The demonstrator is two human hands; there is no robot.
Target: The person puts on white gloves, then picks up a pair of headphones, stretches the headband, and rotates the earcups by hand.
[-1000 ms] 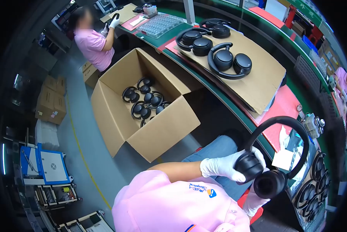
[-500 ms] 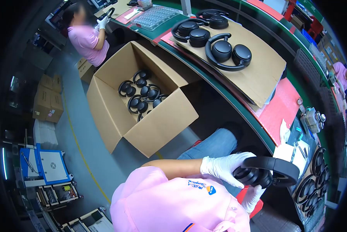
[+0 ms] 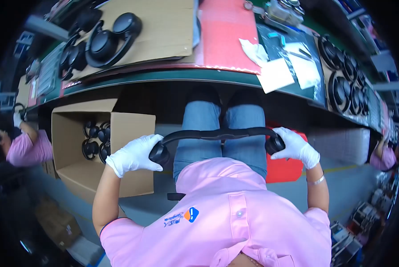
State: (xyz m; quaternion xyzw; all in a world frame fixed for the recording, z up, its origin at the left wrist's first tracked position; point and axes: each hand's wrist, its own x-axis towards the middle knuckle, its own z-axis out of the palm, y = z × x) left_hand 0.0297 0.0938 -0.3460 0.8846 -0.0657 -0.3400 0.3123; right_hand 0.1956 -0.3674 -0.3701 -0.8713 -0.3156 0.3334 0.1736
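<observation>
A pair of black over-ear headphones (image 3: 221,134) is stretched wide above my lap, its headband almost straight. White-gloved, my left hand (image 3: 137,153) is closed around the left ear cup, with the thumb below it. At the opposite end my right hand (image 3: 293,144), also gloved, grips the other ear cup. Parts of both cups are hidden by my fingers. Beside my left forearm stands an open cardboard box (image 3: 132,133) with several black headphones (image 3: 90,150) lying inside.
Across the front runs a green-edged workbench (image 3: 164,76). On it are cardboard with more headphones (image 3: 105,44), a red mat (image 3: 228,35), white paper (image 3: 276,75) and, at the right, several headphones (image 3: 339,91). A co-worker (image 3: 30,149) sits at far left; a red stool (image 3: 286,167) is beneath me.
My view has swung to the right. The headphones, folded close together in both hands before, are now pulled wide open, and my hands have moved far apart.
</observation>
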